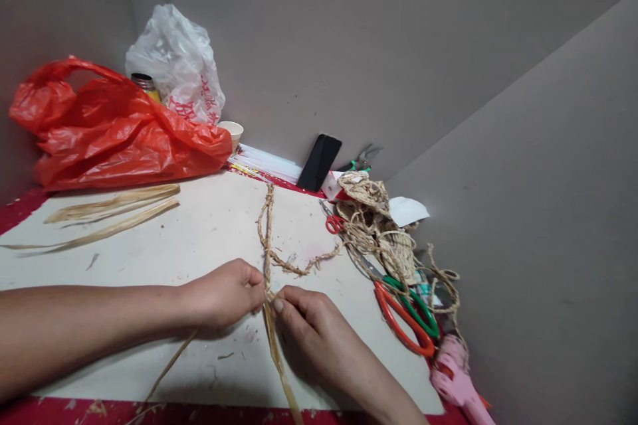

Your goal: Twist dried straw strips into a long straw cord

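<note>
A braided straw cord (269, 232) runs down the middle of the white board, with a looser twisted length (299, 271) curling off to its right. At the cord's lower end, loose straw strands (272, 339) hang toward the near edge. My left hand (232, 295) is closed at the braid's end, its fingers pinching a strand from the left. Opposite it, my right hand (306, 315) pinches straw between thumb and forefinger. Another thin strand (172, 362) trails out from beneath my left forearm.
Flat straw strips (114, 206) lie at the left, before a red plastic bag (134, 139). A phone (319, 163) leans on the back wall. To the right are coiled straw cord (371, 232), large scissors (406, 319), small red scissors (333, 220) and a pink glue gun (458, 378).
</note>
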The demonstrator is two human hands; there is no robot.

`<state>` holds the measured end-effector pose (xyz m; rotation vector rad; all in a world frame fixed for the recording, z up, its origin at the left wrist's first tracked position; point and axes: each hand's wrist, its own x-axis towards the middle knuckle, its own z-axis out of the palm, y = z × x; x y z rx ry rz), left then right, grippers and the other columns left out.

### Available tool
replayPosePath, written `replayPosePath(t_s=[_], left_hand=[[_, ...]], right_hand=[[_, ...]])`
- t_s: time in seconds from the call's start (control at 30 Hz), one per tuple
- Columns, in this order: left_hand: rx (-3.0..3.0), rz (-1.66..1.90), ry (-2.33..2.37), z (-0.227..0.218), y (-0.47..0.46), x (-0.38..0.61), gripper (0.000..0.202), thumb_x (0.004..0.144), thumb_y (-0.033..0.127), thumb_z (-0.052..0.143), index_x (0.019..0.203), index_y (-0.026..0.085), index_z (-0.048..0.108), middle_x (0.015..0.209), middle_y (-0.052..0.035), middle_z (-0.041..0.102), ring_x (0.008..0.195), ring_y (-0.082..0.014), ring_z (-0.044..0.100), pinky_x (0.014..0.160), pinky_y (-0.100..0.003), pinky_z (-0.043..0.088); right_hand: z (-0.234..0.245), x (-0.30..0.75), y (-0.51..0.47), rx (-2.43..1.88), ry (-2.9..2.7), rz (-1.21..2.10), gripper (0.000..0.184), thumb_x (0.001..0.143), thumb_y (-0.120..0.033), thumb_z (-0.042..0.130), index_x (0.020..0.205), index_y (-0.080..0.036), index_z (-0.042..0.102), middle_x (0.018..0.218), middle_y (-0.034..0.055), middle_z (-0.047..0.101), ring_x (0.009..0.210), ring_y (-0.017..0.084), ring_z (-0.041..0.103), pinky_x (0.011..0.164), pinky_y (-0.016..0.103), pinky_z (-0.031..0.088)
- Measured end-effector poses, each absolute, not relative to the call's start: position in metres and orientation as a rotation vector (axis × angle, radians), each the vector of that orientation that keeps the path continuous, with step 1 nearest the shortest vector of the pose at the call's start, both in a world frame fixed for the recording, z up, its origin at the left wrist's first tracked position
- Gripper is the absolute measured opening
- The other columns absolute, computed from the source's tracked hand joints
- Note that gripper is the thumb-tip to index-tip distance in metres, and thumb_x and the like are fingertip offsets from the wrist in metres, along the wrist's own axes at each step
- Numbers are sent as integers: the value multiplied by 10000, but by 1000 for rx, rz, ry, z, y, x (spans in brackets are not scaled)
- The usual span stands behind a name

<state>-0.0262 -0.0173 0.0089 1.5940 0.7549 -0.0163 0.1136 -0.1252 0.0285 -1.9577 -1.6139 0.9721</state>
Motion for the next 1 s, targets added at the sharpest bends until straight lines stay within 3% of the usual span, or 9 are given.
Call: replayPosePath(t_s=[0.23,0.43,0.57,0.63,0.77,0.9,1.0], left_hand=[[1389,30,610,8,-22,-26,228,725,267,442,562,144,543,540,2,574,473,-83,452,475,-200,316],[1398,70,680,11,-23,-28,205,693,259,501,519,151,487,447,58,413,431,-55,325,436,-193,224],[1380,55,682,12,-24,-29,174,692,273,516,589,139,555,482,47,465,441,-57,336,439,-195,217],[1373,44,693,12,-25,-30,168,691,272,521,631,133,594,461,56,443,419,-53,300,427,-196,198],[1372,24,718,14,-25,-31,175,706,288,516,671,140,601,432,68,405,379,-51,255,396,-201,160],[1300,40,668,16,-23,-31,167,706,298,533,641,147,564,458,50,464,378,-57,313,392,-194,201],[1247,72,616,17,-23,-30,173,704,299,556,623,146,547,468,49,479,392,-56,335,412,-186,241]], right_hand=[[17,91,-127,-1796,-1328,1197,333,905,-303,358,659,-161,532,547,-30,445,531,94,406,521,191,317],[13,79,-132,-2089,-1590,758,332,885,-303,373,648,-164,560,588,42,600,526,127,509,497,222,283],[8,74,-136,-2172,-1838,513,258,868,-250,381,821,-166,621,624,83,673,467,147,545,477,254,248],[5,71,-142,-2083,-1931,547,230,837,-239,419,778,-158,627,585,76,659,427,136,514,454,260,233],[16,74,-158,-1774,-1802,923,217,771,-303,556,583,-197,582,474,3,564,438,120,468,432,234,274],[42,93,-154,-1751,-1570,939,338,854,-382,478,583,-192,542,507,-16,523,501,116,482,463,208,344],[45,103,-136,-1780,-1216,760,303,878,-410,459,735,-170,575,631,1,561,603,121,506,548,207,392]])
